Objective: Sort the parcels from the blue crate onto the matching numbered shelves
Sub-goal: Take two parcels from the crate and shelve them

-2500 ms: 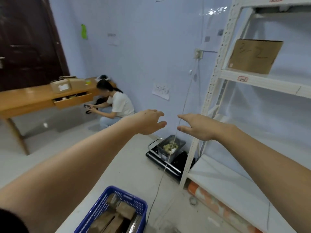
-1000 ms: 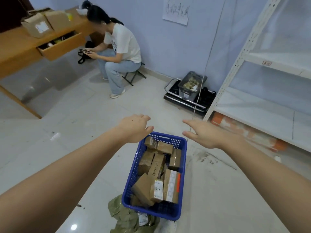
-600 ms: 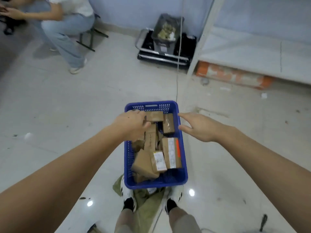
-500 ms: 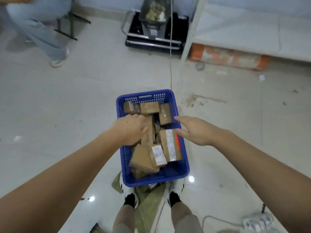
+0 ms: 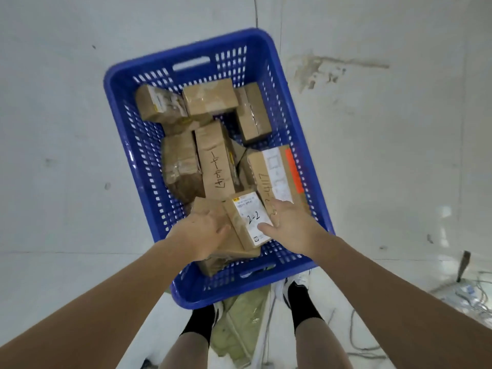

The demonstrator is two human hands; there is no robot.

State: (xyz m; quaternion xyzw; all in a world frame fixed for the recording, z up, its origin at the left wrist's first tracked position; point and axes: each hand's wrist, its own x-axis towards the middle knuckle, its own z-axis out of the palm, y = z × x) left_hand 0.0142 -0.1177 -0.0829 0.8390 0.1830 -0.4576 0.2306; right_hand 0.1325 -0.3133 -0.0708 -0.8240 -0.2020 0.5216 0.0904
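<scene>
1. Pale tiled floor [image 5: 66, 155] fills the head view; a blue perforated plastic crate [image 5: 138, 145] stands on it, just ahead of the person's feet.
2. Brown cardboard parcels lie jumbled inside the crate.
3. A small brown parcel with a white label marked "2-2" [image 5: 249, 218] sits at the near end, atop another box.
4. Left hand [image 5: 203, 234] grasps that parcel's left side.
5. Right hand [image 5: 288, 227] grasps its right side, thumb on the label.
</scene>
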